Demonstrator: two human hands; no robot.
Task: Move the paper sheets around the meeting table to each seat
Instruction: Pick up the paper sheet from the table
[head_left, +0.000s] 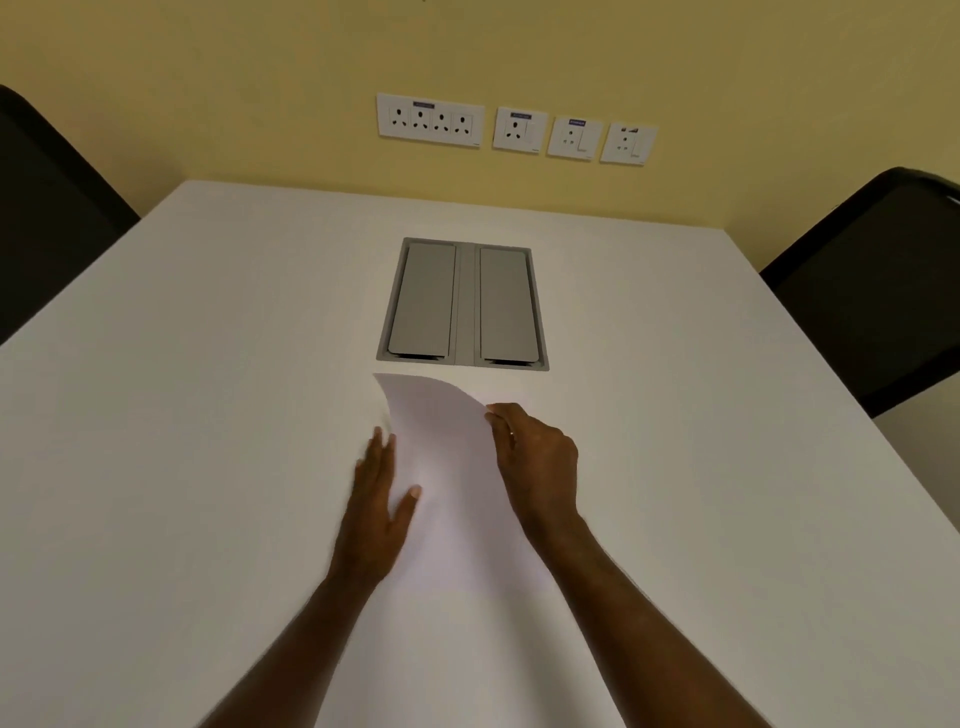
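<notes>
Right hand (537, 457) pinches curled paper sheet (447, 467); left hand (379, 504) flat beside.

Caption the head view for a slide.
Both hands, left and right, lift a curling paper sheet off the white meeting table.

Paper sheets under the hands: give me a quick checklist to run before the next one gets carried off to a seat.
1. Right hand has a grip on the top paper sheet at its right edge: ok.
2. Left hand pressing on the paper near its left edge, thumb on top: ok.
3. Only one sheet lifted: cannot tell, white on white.
4. How many sheets remain: cannot tell.
5. Table bare toward both chairs, left chair and right chair: ok.
6. Sheets near the flaps of the cable box but clear of them: ok.
</notes>
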